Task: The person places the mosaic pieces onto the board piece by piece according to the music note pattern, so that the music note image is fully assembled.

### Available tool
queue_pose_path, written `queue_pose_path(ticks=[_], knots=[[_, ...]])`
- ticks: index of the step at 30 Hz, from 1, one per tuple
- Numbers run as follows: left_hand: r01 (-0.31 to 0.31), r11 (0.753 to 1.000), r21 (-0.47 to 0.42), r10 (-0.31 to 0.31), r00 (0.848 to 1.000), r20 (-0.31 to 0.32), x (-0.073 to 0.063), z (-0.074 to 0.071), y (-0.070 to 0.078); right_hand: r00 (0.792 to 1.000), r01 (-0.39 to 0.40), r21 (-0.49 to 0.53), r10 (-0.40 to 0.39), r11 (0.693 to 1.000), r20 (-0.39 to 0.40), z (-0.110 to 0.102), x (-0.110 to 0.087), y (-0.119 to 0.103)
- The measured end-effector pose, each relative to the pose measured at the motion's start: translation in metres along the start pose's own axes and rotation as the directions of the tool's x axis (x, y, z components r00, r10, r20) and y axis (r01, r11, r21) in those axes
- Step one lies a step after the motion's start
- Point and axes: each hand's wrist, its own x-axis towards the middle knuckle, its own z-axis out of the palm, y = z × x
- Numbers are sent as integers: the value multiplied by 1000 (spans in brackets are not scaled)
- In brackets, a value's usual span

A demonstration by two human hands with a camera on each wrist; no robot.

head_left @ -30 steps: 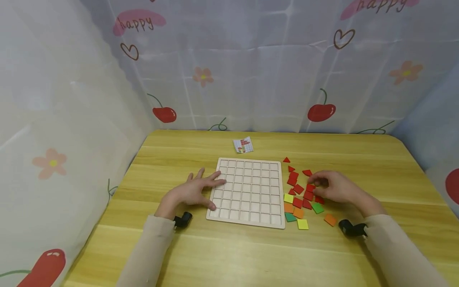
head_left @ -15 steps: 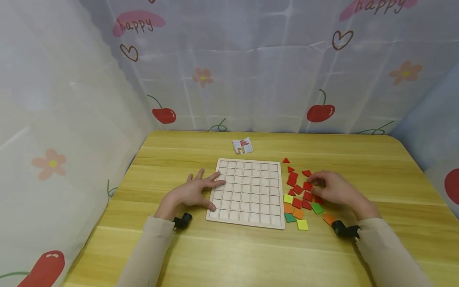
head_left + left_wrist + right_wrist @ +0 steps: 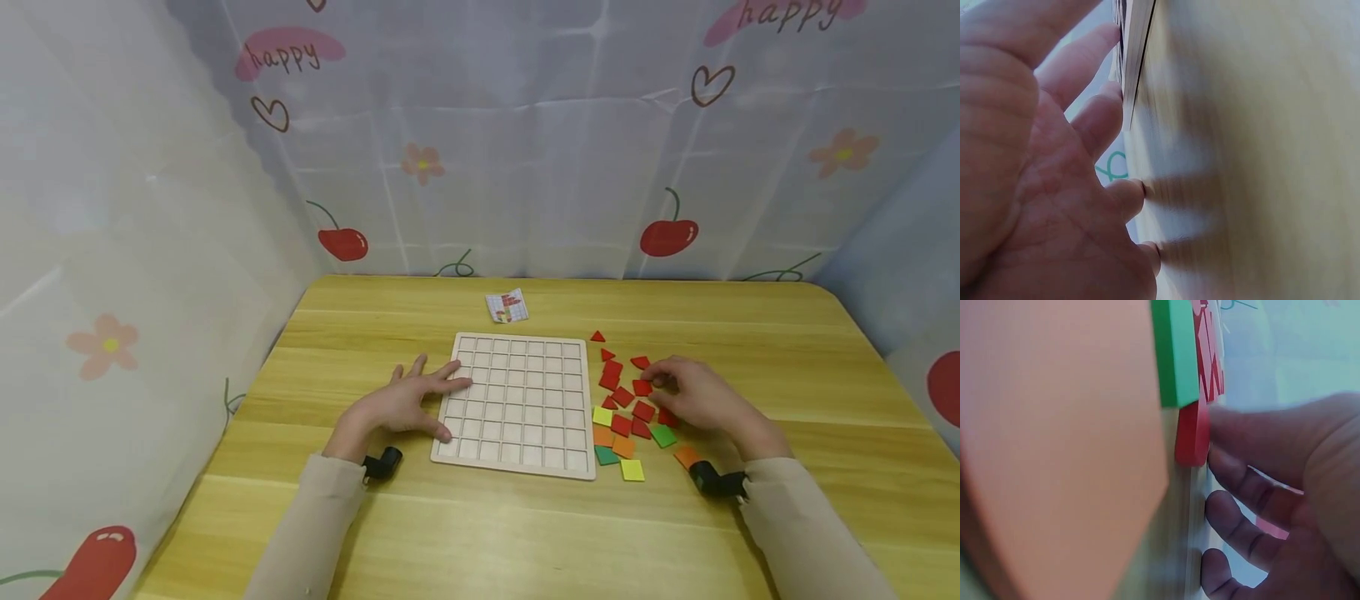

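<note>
My left hand (image 3: pixel 403 404) lies spread at the left side of a pale wooden grid board (image 3: pixel 517 397). Its thumb and two fingers rest on the rim; the other fingertips touch the table, as the left wrist view also shows. To the board's right, my right hand (image 3: pixel 697 396) is among flat tiles, with loosely curled fingers. Its fingertips are close to a red square tile (image 3: pixel 642 387). In the right wrist view the thumb is against or just beside a red tile (image 3: pixel 1192 434), and no tile shows pinched between the fingers.
Several red tiles, yellow tiles (image 3: pixel 633 471), orange tiles (image 3: pixel 622 447) and green tiles (image 3: pixel 663 436) lie scattered right of the board, some touching its edge. A small printed pattern card (image 3: pixel 507 306) lies behind the board on the wooden table (image 3: pixel 480 533). Patterned curtains (image 3: pixel 517 183) enclose the table.
My right hand has shifted slightly left. The red square tile by its fingertips has moved a little away from the red tile in front of it. My left hand has stayed put.
</note>
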Motion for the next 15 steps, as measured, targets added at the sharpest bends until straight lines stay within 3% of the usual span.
queue_pose_path(ticks=[4,15], knots=[[-3,1000,1,3,1000,-1,0,1,-1,1000,18,4,-18,1000,1,2,0,1],[-4,1000,-11,3,1000,-11,0,2,-2,999,-33,74,34,997,-22,-4,0,-14]])
